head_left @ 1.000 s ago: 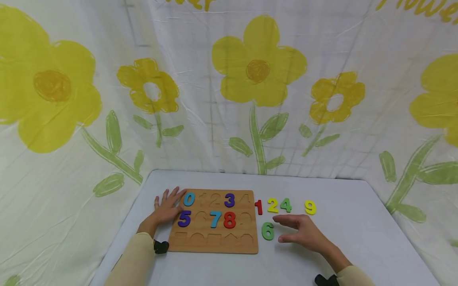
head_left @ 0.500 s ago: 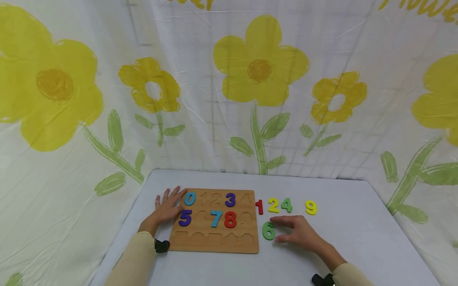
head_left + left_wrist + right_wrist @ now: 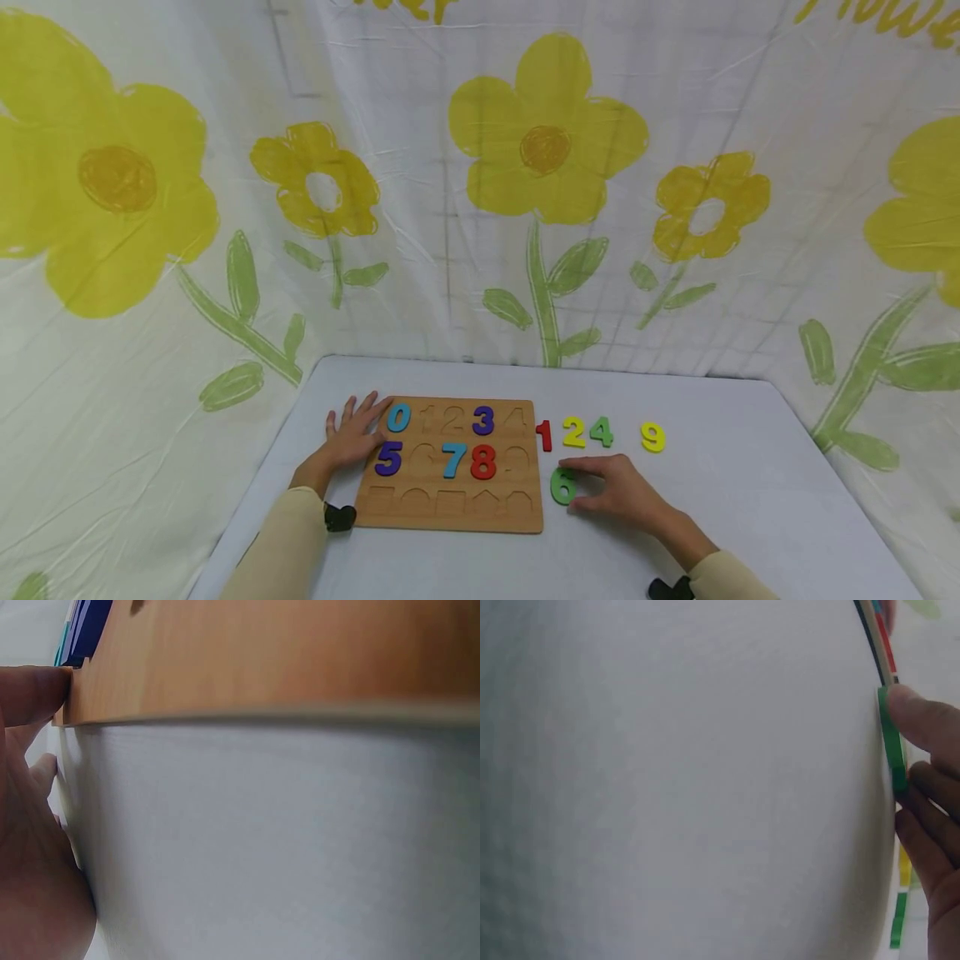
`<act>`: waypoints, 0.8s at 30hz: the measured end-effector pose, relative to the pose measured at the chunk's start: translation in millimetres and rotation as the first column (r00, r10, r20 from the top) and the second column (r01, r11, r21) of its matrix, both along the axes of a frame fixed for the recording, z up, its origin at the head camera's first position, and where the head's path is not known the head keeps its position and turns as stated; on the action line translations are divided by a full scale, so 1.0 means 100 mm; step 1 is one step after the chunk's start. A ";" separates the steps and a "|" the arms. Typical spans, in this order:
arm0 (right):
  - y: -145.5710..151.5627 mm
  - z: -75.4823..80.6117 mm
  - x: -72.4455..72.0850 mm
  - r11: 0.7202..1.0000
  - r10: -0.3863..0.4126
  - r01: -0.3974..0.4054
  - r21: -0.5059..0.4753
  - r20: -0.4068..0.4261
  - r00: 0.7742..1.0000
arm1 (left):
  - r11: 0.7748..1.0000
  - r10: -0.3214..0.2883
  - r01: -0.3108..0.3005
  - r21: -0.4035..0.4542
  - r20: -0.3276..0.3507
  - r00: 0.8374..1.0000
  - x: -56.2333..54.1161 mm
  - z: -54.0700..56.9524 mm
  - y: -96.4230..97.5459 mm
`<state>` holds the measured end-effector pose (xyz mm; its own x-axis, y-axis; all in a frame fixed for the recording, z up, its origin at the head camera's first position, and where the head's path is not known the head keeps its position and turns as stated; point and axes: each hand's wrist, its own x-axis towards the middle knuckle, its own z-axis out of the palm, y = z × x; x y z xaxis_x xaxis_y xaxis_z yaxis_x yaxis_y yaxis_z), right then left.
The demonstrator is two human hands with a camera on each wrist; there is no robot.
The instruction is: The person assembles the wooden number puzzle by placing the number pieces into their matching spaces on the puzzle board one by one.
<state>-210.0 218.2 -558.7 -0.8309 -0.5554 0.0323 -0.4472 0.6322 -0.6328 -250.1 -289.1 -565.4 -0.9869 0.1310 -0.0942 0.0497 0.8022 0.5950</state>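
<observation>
A wooden number puzzle board (image 3: 420, 521) lies on the white table. Set on it are a light blue 0 (image 3: 398, 417), a purple 3 (image 3: 483, 421), a purple 5 (image 3: 388, 459), a light blue 7 (image 3: 453, 460) and a red 8 (image 3: 483, 462). My left hand (image 3: 348, 437) rests at the board's left edge, fingers spread; the left wrist view shows its thumb (image 3: 34, 694) against the board's edge. Just right of the board, my right hand (image 3: 626, 496) pinches the green number 6 (image 3: 563, 487) between thumb and fingers. In the right wrist view, the green 6 (image 3: 892, 739) is low on the table.
Right of the board lie a red 1 (image 3: 544, 436), a yellow 2 (image 3: 574, 432), a green 4 (image 3: 602, 432) and a yellow 9 (image 3: 652, 437). Behind the table (image 3: 750, 492) hangs a white curtain (image 3: 420, 292) with painted yellow flowers.
My right hand has moved left to the green 6, and its thumb and index finger have closed around it. My left hand and the board have stayed in place.
</observation>
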 end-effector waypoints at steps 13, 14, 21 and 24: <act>-0.05 -0.01 0.01 1.000 -0.001 0.003 0.024 -0.079 0.997 | 0.999 0.009 -0.006 -0.053 0.054 0.999 0.03 0.11 0.05; -0.04 0.00 0.02 1.000 -0.002 0.003 0.015 -0.080 0.997 | 0.999 0.009 -0.006 -0.051 0.054 0.999 0.03 0.11 0.05; -0.05 0.15 -0.01 0.999 0.003 -0.008 -0.049 -0.110 0.994 | 1.000 0.010 -0.009 -0.024 0.025 1.000 0.04 0.10 0.06; -0.10 0.24 -0.04 0.998 0.004 -0.013 -0.063 -0.146 0.989 | 1.000 0.012 -0.012 -0.022 0.022 1.000 0.05 0.12 0.06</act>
